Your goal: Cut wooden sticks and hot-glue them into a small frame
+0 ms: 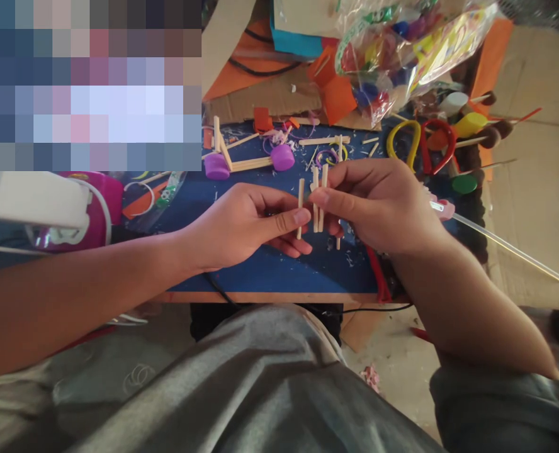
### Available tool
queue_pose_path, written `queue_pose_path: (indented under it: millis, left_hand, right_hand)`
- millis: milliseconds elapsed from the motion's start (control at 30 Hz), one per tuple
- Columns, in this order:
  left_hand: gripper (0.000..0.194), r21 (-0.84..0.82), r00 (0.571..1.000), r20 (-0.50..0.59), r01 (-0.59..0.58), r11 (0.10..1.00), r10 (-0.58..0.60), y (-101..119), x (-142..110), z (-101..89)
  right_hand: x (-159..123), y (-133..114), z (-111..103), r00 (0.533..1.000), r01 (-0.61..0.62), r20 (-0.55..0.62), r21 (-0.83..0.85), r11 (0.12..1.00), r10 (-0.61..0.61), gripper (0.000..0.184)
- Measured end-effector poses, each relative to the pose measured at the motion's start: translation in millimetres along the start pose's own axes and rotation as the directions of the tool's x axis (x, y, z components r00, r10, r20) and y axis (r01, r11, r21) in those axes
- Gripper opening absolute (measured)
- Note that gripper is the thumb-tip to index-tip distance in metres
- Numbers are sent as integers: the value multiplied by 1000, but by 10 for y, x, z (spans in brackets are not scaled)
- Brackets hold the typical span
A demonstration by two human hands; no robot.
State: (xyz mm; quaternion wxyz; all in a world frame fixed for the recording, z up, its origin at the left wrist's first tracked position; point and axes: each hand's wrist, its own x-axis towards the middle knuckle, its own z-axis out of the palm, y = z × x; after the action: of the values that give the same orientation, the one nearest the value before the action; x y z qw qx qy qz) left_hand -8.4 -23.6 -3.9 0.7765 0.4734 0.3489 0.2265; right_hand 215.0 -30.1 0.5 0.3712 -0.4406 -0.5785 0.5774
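Between thumb and fingers, my left hand (260, 220) pinches a short wooden stick (300, 217), held upright. Close beside it on the right, my right hand (374, 201) grips several similar wooden sticks (316, 217), their ends showing above and below the thumb. A small gap separates the two hands' sticks. Beyond the hands, a frame of wooden sticks (251, 165) lies on the blue tabletop (279, 277) with a purple bottle cap (217, 166) at its left and another purple cap (282, 157) at its right. My right fingers are partly hidden behind the sticks.
Yellow-handled and red-handled scissors (439, 145) lie at the right, near a clear glue stick (510, 247). A plastic bag of colourful items (402, 56) sits at the back right. A magenta and white device (72, 207) stands at the left. Scraps litter the table.
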Motion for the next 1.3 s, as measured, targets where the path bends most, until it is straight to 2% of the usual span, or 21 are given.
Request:
queue_pose_path:
  millis: [167, 367, 533, 800, 1033, 1300]
  left_hand:
    - [57, -43, 999, -52, -13, 999, 10, -1, 17, -6]
    - [58, -70, 998, -54, -47, 996, 44, -33, 24, -27]
    - [59, -55, 998, -45, -47, 997, 44, -39, 23, -33]
    - [56, -37, 998, -23, -66, 997, 65, -57, 23, -43]
    - [50, -51, 998, -21, -58, 997, 57, -50, 22, -42]
    - [42, -34, 998, -18, -60, 998, 59, -62, 28, -55]
  right_hand:
    - [-19, 33, 27, 1000, -28, 9, 76, 997, 27, 41]
    - [-7, 53, 23, 999, -45, 22, 112, 993, 43, 42]
    - [-7, 47, 32, 1000, -19, 14, 68, 997, 18, 44]
    - [-4, 50, 53, 999, -27, 23, 67, 997, 26, 46]
    - [3, 72, 54, 999, -5, 52, 92, 996, 0, 40]
    - [-4, 69, 92, 1000, 23, 18, 100, 995, -24, 41]
